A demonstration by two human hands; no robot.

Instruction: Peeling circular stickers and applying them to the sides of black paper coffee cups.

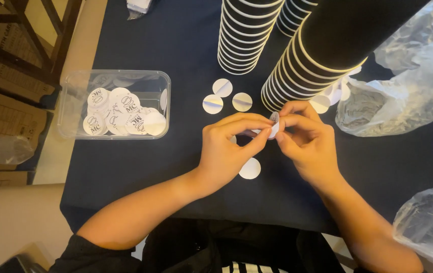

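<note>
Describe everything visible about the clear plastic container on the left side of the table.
The clear rectangular plastic container has rounded corners, a raised rim and no lid on it. It sits flat on the dark blue tablecloth near the table's left edge. Inside lies a loose heap of round white stickers, most face up with dark printed marks, one showing a plain side. Neither hand touches it; the left hand is to its right.

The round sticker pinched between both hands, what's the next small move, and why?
Probably keep peeling: pull the backing off the round white sticker, since the left hand and right hand both pinch its edge with fingertips. Discarded white discs lie on the dark tablecloth, and a stack of black cups stands just beyond.
</note>
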